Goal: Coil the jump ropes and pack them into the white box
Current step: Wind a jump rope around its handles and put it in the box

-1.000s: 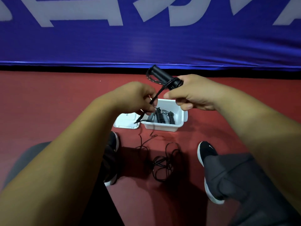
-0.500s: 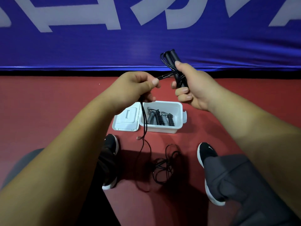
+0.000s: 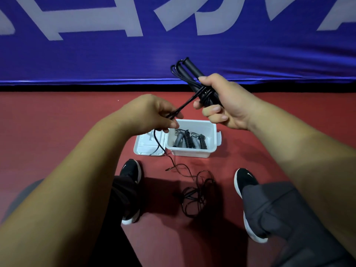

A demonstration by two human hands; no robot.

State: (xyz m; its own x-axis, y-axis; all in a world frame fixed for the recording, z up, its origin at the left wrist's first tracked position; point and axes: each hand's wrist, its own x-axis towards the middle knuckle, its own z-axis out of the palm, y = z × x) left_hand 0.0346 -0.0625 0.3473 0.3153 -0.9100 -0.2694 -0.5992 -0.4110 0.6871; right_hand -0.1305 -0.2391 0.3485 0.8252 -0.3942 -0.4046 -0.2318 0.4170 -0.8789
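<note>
The right hand (image 3: 229, 105) is closed round the jump rope (image 3: 204, 93) at its two black handles (image 3: 190, 69), thumb laid on top and fingers curled beneath; held so, the pair serves as a stiff core to wind on, and a few turns of cord (image 3: 185, 105) already cross it just ahead of the thumb. The left hand (image 3: 152, 114) pinches that cord between thumb and fingertips, to the left of and lower than the bundle; the stretch between the two hands is straight and taut, which by my reading is meant to make the next turn lie snug (a slack wrap would slip off).

Below the left hand the cord drops past the open lid (image 3: 144, 146) to the floor (image 3: 57, 122); there the unwound slack (image 3: 194, 191) lies in a loose tangle between the shoes (image 3: 131, 170), free to feed upward.

The handles lie side by side, their long axis on a diagonal: butts inside the fist, free ends pointing up, leftward and away from the person, toward the blue banner (image 3: 96, 60).

The white box (image 3: 212, 130) stands open on the floor under the hands, with coiled ropes (image 3: 187, 140) already packed inside; I judge the winding unfinished.
</note>
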